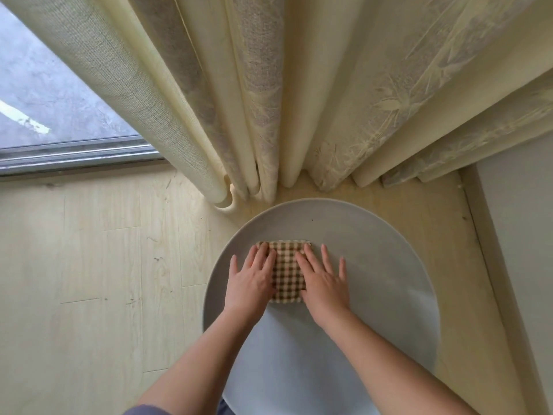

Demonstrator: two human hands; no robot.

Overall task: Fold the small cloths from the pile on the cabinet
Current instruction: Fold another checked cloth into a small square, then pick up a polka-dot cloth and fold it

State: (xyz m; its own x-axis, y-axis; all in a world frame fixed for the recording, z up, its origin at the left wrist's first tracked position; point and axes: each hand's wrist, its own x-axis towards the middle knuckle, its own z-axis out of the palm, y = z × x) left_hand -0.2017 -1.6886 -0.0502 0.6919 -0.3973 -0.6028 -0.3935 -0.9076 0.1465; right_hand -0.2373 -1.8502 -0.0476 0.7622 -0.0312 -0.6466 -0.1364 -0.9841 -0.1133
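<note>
Checked cloth (287, 272) lies folded on the round grey top (374, 265), nearer its curtain side. Left hand (253, 278) and right hand (321, 281) press flat on it, fingers spread. Step judged: smoothing the fold. Next: lift off, set aside. Curtains (269, 100) hang behind the cloth, not obstructing. No pile visible.

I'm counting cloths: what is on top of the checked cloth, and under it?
The left hand and right hand lie flat on the checked cloth. It rests on the round grey top; anything else beneath it is covered.
</note>
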